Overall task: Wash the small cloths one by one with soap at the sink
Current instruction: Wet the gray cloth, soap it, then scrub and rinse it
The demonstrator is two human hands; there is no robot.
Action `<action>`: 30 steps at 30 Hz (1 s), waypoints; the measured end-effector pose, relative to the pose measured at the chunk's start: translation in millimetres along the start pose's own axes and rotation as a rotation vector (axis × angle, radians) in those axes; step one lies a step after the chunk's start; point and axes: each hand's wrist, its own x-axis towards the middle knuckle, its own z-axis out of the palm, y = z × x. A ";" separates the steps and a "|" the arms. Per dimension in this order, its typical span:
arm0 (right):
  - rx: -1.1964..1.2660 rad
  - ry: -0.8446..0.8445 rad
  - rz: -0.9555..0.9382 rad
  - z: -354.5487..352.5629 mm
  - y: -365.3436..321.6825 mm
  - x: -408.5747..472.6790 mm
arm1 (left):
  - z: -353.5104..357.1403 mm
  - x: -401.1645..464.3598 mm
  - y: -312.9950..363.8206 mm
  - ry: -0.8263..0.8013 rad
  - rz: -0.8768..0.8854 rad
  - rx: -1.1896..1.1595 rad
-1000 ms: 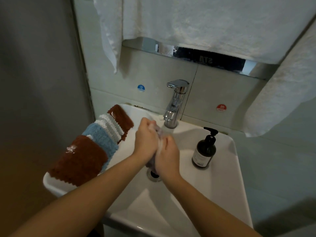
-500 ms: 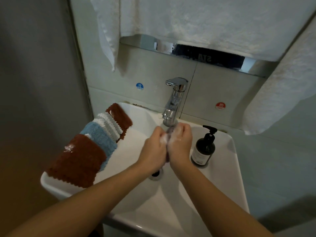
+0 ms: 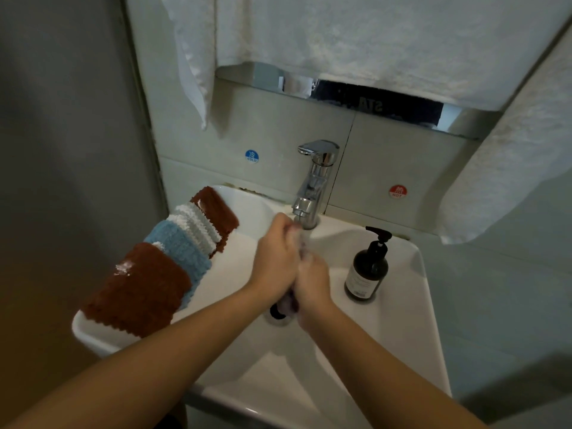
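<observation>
Both hands are meeting over the sink (image 3: 411, 308), just below the tap (image 3: 314, 184). The left hand (image 3: 274, 261) and the right hand (image 3: 312, 283) are pressing together, fingers curling round a small wet cloth (image 3: 289, 303) squeezed between them; its dark end is hanging out beneath the palms, over the drain (image 3: 278, 314). Suds are showing on the right fingers. The hands are hiding most of the cloth, and the tap's spout is sitting right above the left knuckles.

Along the sink's left rim 4 more cloths are lying in an overlapping row: a brown cloth (image 3: 139, 292) nearest, a blue cloth (image 3: 182, 246), a white cloth (image 3: 198, 221) and a far brown cloth (image 3: 216, 205). A dark soap bottle (image 3: 368, 267) is standing upright on the right ledge, near the right hand but apart from it. White towels (image 3: 356, 35) are hanging above, partly covering a chrome shelf (image 3: 371, 100). A blue sticker (image 3: 252, 156) and a red sticker (image 3: 397, 191) are flanking the tap.
</observation>
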 end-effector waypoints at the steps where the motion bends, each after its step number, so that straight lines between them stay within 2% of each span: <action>1: -0.077 -0.067 -0.036 0.1 1.3 -6.7 | -4.0 6.3 -1.9 0.081 -0.033 0.023; 2: -0.095 -0.082 -0.107 -1.8 -4.0 -12.0 | -7.2 9.5 -3.2 0.120 -0.058 0.044; 4: 0.001 0.038 -0.284 -8.1 -16.9 -7.6 | -6.1 2.6 -1.7 0.020 -0.061 0.072; 6: 0.155 0.216 -0.288 -14.2 -26.2 9.8 | 3.7 -16.0 3.8 -0.150 -0.044 0.051; 7: 0.186 0.243 -0.255 -14.7 -24.1 14.3 | 5.7 -22.2 5.5 -0.191 -0.028 0.043; 9: 0.011 0.169 -0.230 -11.4 -10.0 6.9 | 2.9 -14.9 1.4 -0.138 0.005 0.062; 11: -0.176 -0.041 -0.296 -8.9 0.0 -10.4 | -8.3 0.7 -6.2 0.016 -0.042 0.073; 12: -0.181 -0.127 -0.332 -8.9 -1.1 -16.9 | -12.9 4.1 -9.3 0.069 -0.071 0.057; 13: -0.123 -0.138 -0.363 -9.2 -7.7 -19.0 | -14.5 3.4 -10.8 0.072 -0.078 0.053; 16: 0.176 0.165 -0.311 -9.3 -20.5 3.1 | -4.1 -16.8 1.8 -0.125 0.012 0.062; 17: 0.222 0.224 -0.250 -7.9 -19.2 7.3 | -1.3 -19.7 6.2 -0.165 0.029 0.032; 18: 0.162 0.221 -0.230 -6.5 -14.0 8.1 | -1.1 -17.2 7.1 -0.148 0.049 0.012; 21: -0.400 -0.087 -0.357 -6.6 4.4 4.6 | -10.8 4.0 0.5 0.029 0.058 0.004; 23: -0.660 -0.116 -0.439 -14.0 1.2 8.3 | -16.9 12.9 -8.5 0.067 -0.009 0.048; 26: -0.573 -0.041 -0.538 -24.8 -6.9 12.6 | -17.3 9.7 -12.5 -0.034 -0.079 0.031; 29: -0.309 -0.267 -0.385 -24.5 -9.4 3.5 | -21.3 6.7 -9.3 -0.164 -0.134 -0.094; 30: -0.292 -0.285 -0.378 -24.8 -9.0 2.3 | -24.6 7.0 -8.5 -0.197 -0.182 -0.164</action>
